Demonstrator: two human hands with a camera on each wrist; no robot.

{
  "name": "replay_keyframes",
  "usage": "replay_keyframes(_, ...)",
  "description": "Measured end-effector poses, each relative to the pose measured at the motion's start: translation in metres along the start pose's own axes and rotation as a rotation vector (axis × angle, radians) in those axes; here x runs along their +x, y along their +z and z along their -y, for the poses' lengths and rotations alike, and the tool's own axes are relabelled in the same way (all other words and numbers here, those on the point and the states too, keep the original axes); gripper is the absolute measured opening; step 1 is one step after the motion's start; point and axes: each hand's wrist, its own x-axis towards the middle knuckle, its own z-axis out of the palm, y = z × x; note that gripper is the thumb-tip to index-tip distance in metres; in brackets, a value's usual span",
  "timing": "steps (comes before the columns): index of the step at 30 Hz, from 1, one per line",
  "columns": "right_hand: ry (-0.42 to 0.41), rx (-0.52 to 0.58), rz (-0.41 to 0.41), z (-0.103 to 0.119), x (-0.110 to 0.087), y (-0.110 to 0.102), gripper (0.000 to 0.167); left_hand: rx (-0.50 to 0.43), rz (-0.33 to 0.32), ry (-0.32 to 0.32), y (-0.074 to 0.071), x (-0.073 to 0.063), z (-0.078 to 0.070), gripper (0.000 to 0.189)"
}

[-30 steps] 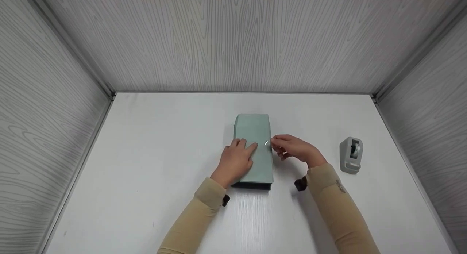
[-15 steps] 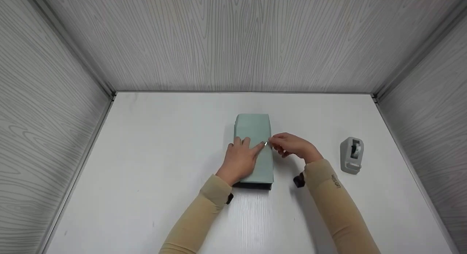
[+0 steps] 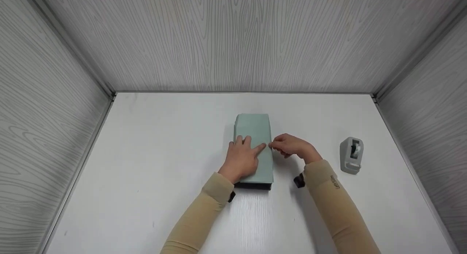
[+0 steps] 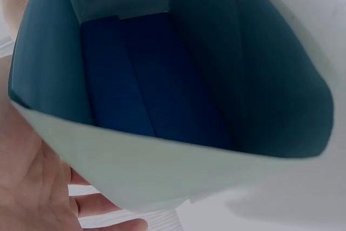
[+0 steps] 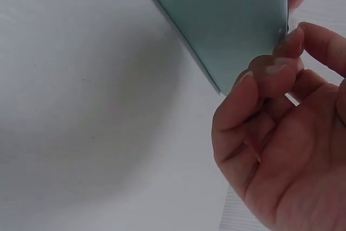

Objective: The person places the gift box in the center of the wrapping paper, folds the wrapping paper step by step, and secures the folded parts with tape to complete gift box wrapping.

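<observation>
In the head view, a pale green paper sleeve or bag (image 3: 251, 126) lies lengthwise on the table, with its open dark end toward me. The left wrist view looks into the open mouth of that paper bag (image 4: 178, 166), dark blue-green inside. My left hand (image 3: 240, 159) rests on top with fingers spread, index fingertip pressing near the right edge. At that edge my right hand (image 3: 292, 146) has curled fingers and thumb pinched together, apparently on a small piece of clear tape. A faint glint shows at the right hand's fingertips (image 5: 275, 68) in the right wrist view; the tape itself is barely visible.
To the right on the white table (image 3: 153, 155) stands a grey tape dispenser (image 3: 351, 155) with a roll in it. Wood-grain panels (image 3: 233, 42) enclose the table at the back and both sides.
My left hand has shifted right and its index finger now lies near the paper's right edge. The white glint there has gone from sight. My right hand has moved slightly left.
</observation>
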Motion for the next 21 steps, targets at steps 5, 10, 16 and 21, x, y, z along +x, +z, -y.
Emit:
replay_keyframes(5,0.059,-0.054,-0.025,0.001,-0.002,0.0,0.037,0.011,0.008,-0.009,0.0,0.001,-0.001,0.047)
replay_keyframes(10,0.147,-0.026,-0.029,0.0,-0.004,0.001,0.044,0.006,-0.001,-0.01,0.0,0.0,0.0,0.045)
replay_keyframes(16,0.182,0.022,-0.033,-0.004,-0.004,0.003,0.053,0.002,-0.041,-0.003,0.002,0.0,0.001,0.044)
replay_keyframes(21,0.129,0.069,-0.058,-0.013,-0.004,0.007,0.052,-0.003,-0.04,-0.007,0.002,0.0,0.0,0.044)
